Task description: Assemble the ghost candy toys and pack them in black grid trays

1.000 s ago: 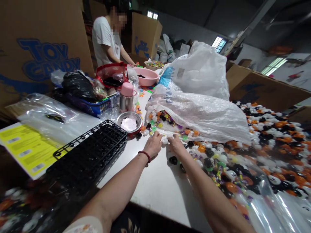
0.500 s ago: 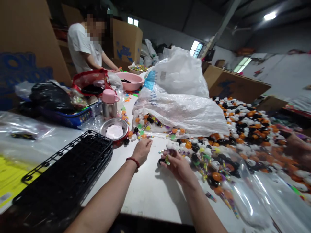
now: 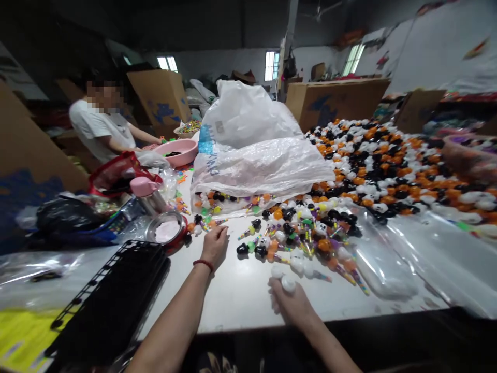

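My left hand (image 3: 215,246), with a red beaded bracelet at its wrist, rests closed above the white table (image 3: 229,305); anything between its fingers is too small to make out. Lower right of it, my right hand (image 3: 291,300) is closed around white round-headed pieces (image 3: 288,283). Beyond the right hand lie small toy pens (image 3: 306,233) with orange, black, white and green heads. More of them spill from the mouth of a large white plastic bag (image 3: 264,160).
Left are a black plastic rack (image 3: 112,300), a metal bowl with pink contents (image 3: 166,230), a pink-lidded flask (image 3: 147,194) and a pink basin (image 3: 180,153). A person (image 3: 101,127) stands behind. Right are heaped heads (image 3: 373,160) and clear bags (image 3: 442,259).
The view has turned right. My right hand has moved toward the table's near edge and now holds white pieces; several toy pens lie where it was.
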{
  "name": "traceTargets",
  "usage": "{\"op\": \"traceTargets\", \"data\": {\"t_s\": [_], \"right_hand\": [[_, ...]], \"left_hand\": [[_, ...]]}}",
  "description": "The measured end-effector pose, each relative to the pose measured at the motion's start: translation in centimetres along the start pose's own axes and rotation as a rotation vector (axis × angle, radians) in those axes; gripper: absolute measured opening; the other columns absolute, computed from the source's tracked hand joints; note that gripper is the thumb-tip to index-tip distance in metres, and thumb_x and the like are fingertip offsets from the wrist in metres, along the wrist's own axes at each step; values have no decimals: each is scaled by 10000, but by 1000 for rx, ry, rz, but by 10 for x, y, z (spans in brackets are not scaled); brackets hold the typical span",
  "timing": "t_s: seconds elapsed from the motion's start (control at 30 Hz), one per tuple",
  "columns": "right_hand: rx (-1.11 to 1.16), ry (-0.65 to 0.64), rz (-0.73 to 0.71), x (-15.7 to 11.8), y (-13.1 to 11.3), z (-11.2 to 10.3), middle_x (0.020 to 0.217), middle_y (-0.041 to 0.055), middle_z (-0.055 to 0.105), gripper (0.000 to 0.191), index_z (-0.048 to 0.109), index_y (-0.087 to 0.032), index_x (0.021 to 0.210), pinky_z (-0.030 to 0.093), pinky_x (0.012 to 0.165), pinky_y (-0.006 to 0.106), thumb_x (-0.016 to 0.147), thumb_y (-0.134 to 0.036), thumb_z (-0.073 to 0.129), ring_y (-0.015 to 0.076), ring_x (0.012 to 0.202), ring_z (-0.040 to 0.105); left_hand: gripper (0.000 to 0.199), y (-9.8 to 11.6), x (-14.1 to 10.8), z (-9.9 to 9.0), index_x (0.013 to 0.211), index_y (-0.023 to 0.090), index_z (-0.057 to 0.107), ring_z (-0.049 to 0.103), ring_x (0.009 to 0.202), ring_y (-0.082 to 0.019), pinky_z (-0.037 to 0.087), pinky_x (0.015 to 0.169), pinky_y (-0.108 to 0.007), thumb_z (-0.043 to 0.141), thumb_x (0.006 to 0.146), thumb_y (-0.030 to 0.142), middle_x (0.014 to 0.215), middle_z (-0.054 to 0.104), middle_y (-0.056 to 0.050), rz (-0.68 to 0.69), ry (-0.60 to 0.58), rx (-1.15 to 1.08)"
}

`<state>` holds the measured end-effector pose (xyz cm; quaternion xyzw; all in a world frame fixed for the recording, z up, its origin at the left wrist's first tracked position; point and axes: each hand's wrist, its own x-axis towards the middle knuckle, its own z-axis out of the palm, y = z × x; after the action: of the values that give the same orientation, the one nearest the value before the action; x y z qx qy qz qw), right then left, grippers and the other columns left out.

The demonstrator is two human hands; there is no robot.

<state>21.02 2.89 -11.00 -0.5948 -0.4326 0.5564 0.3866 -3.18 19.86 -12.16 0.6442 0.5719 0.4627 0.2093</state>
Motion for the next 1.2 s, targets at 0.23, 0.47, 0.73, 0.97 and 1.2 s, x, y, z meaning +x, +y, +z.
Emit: {"op": "traceTargets", "data": {"t_s": [0.23,0.47,0.73,0.97,1.2], "right_hand": [[-16,-21,-184,-5,1,0,528,-17,549,405,571,-185,775,419,465,219,851,-581,541,124,460,516],[-97,-34,-226,-12,-5,-5,546,-7,553,393,554,-210,752,418,505,249,871,-579,490,158,517,541],[-208,-113,-255,-13,-1,-12,605,14,563,361,544,-220,760,431,521,262,884,-552,478,176,558,536],[-177,-107,-300,-8,10,-11,603,22,557,357,579,-215,768,425,494,255,873,-548,505,174,548,513],[-136,-46,-266,-8,9,-7,581,4,578,549,571,-182,1247,436,467,258,859,-567,531,189,507,544]], "left_hand": [[346,40,3,16,897,174,704,614,685,-160,478,660,-265,472,881,430,722,680,-24,5,-110,69],[197,103,58,74,813,193,716,616,762,-154,458,703,-248,554,824,305,797,707,-11,133,-328,132],[317,90,80,97,834,170,688,583,783,-186,431,741,-298,414,925,302,819,671,-74,-30,-109,390],[413,39,107,31,1262,110,524,387,1274,-379,311,1026,-517,491,864,214,1354,437,-249,-251,130,661],[257,13,110,8,1070,131,582,471,1205,-356,362,1006,-462,558,831,223,1247,484,-212,-239,-49,742]]}}
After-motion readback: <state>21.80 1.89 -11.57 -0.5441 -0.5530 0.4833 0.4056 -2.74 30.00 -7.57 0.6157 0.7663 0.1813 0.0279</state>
